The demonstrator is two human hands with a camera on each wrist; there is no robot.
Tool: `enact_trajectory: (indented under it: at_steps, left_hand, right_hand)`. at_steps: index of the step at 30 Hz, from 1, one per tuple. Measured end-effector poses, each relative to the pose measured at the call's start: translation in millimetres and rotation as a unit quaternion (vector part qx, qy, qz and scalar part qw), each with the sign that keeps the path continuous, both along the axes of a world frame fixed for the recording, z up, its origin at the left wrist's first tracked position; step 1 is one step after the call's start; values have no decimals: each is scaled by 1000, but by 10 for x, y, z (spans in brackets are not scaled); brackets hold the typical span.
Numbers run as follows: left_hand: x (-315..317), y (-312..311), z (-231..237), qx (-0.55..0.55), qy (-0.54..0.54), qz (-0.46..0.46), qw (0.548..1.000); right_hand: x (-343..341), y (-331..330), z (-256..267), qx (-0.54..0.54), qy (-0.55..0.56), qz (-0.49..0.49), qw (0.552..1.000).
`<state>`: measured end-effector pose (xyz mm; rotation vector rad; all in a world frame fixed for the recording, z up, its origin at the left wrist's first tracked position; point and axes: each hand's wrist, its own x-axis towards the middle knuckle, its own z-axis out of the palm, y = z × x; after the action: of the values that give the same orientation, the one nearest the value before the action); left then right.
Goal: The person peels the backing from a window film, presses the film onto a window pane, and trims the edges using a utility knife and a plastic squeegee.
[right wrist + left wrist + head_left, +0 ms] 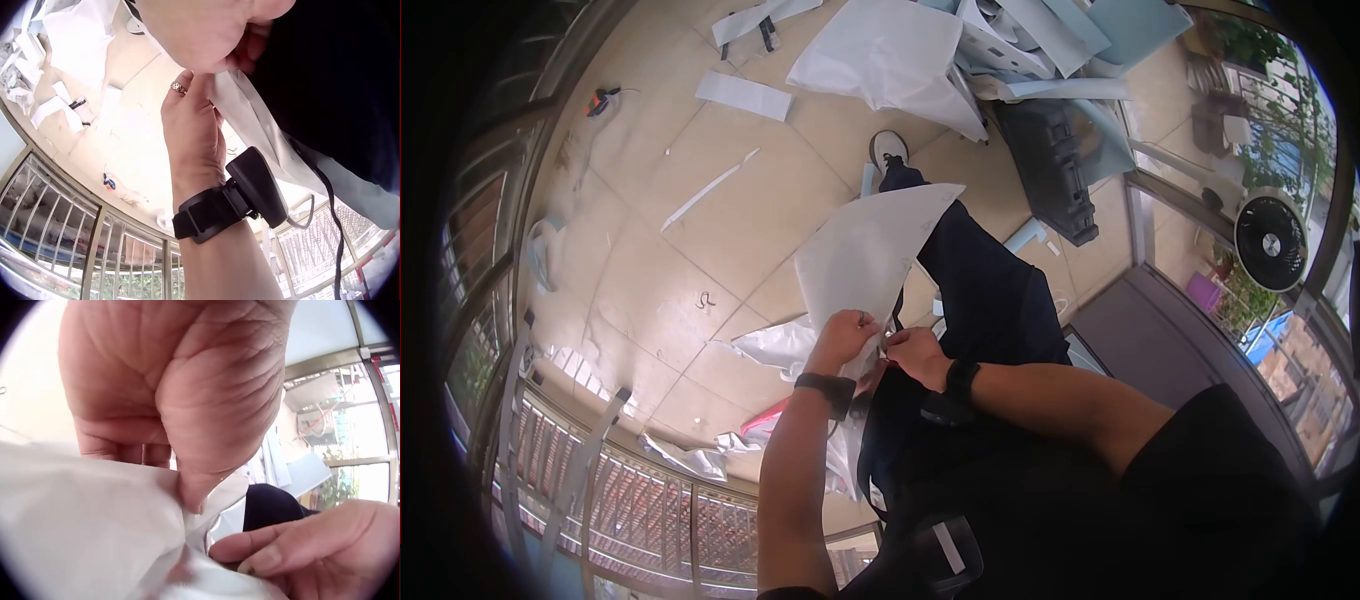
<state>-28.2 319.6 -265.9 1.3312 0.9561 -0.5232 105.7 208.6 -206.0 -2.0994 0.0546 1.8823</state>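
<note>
A large white sheet (865,250), thin and pliable, hangs before the person's body and reaches up across one leg. My left hand (845,338) pinches its edge; in the left wrist view the thumb (194,494) presses the near side while the other fingers go behind. Close beside it, my right hand (915,355) pinches the same edge between thumb and forefinger. Between the two hands a shiny silvery fold (228,525) of the sheet shows. From the right wrist view, the left hand (194,122) wears a ring, and the sheet runs down behind its wrist.
White bags and sheets (880,50) lie heaped on the tiled floor (640,240), near an open black case (1045,165). Scattered about are a white strip (710,190), a flat white piece (745,95) and a small orange-and-black item (603,100). A round fan (1270,240) stands at right.
</note>
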Motion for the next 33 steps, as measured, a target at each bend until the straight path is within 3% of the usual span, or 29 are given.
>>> enact_trajectory:
  at_steps: [5, 8, 10, 12, 13, 14, 15, 18, 21, 24, 26, 28, 30, 33]
  left_hand:
    - [-138, 17, -133, -6, 52, 60, 997]
    - [-61, 74, -53, -21, 60, 93, 994]
    - [23, 102, 33, -42, 53, 124, 990]
    - [86, 108, 73, -7, -46, 122, 991]
    - [106, 116, 46, -8, -46, 123, 991]
    - [136, 143, 7, -18, -30, 63, 997]
    - [149, 146, -40, -26, -14, 3, 1000]
    - [166, 194, -106, -19, -2, -18, 1000]
    - [145, 266, -45, -111, 34, 48, 992]
    - [88, 215, -157, -66, 60, 69, 994]
    - [138, 198, -173, -25, 56, 65, 996]
    - [290, 239, -56, 14, 53, 60, 997]
    - [473, 314, 53, -23, 3, 141, 990]
    - [596, 418, 2, -32, -2, 66, 997]
  right_hand:
    - [35, 163, 128, -26, -8, 3, 1000]
    - [88, 253, 157, -54, 20, 53, 997]
    - [97, 291, 148, 60, -89, 190, 976]
    - [183, 431, 223, 96, -104, 215, 966]
    - [221, 508, 254, 135, -118, 238, 954]
    - [226, 533, 242, 136, -126, 266, 946]
    - [235, 544, 211, 135, -127, 266, 946]
    - [312, 587, 100, 103, -111, 282, 947]
    - [394, 539, 14, 31, -102, 248, 963]
    - [430, 448, -88, 54, -124, 247, 960]
    - [419, 339, -158, 156, -179, 260, 936]
    - [481, 412, -74, 179, -162, 261, 935]
    - [527, 502, 4, 203, -149, 261, 932]
    - [610, 602, 77, 225, -129, 274, 926]
